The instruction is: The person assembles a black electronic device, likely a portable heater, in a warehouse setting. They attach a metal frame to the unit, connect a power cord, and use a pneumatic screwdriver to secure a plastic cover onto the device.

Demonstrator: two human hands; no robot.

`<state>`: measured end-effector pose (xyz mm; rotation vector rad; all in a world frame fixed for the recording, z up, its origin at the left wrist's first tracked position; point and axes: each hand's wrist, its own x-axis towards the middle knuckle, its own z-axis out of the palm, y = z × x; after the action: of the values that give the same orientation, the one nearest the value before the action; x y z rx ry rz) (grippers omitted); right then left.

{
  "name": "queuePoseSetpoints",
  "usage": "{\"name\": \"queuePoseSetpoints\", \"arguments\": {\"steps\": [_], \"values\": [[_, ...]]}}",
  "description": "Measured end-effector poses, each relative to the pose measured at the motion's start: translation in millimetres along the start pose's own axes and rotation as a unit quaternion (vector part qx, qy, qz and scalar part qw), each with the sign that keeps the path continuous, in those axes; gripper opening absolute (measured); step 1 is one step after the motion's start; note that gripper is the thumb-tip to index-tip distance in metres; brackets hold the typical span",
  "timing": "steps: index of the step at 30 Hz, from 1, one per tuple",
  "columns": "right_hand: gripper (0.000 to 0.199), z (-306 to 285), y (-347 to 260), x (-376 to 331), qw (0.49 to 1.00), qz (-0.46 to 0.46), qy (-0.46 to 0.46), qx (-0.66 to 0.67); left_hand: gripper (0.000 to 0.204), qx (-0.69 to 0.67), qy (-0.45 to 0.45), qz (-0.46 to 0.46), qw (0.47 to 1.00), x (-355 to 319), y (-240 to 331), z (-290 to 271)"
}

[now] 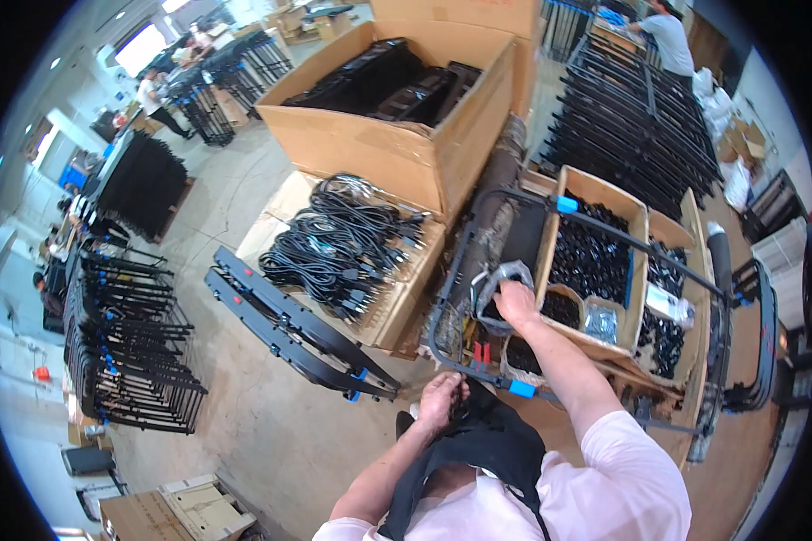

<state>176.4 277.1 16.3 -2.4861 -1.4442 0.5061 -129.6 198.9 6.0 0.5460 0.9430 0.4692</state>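
Observation:
My right hand (515, 303) reaches into a small bin lined with a clear plastic bag (489, 281); its fingertips and the bin's contents are hidden. In front of my dark apron (478, 433), my left hand (444, 401) is curled closed, and whatever it may hold does not show. A black tube frame with rounded corners (645, 244) lies over the workbench, with blue clips (521, 389) on its bars. Just inside the frame's near corner stand red tool handles (480, 353), close to my right forearm.
Under the frame, a wooden tray (550, 239) holds many small black parts, beside a clear bag of small pieces (600, 322). Coiled black power cords (334, 243) lie on cardboard to the left. Black legs (289, 320) lean nearby. A large carton (352, 144) stands behind; a co-worker (669, 43) is at far right.

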Motion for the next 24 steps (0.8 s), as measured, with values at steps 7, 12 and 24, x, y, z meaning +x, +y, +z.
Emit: {"name": "queuePoseSetpoints", "arguments": {"steps": [7, 12, 24], "values": [[0.032, -1, 10, -5, 0.998, -0.010, 0.037, 0.057, 0.020, -0.003, -0.021, 0.015, 1.000, 9, -7, -6], [0.031, -16, 2, -6, 0.998, 0.013, 0.006, 0.068, 0.021, -0.002, -0.044, 0.003, 0.999, 10, -5, -11], [0.026, -19, 16, -17, 0.996, -0.060, 0.046, 0.039, 0.017, -0.003, -0.045, -0.009, 0.999, 10, 1, -9]]}}
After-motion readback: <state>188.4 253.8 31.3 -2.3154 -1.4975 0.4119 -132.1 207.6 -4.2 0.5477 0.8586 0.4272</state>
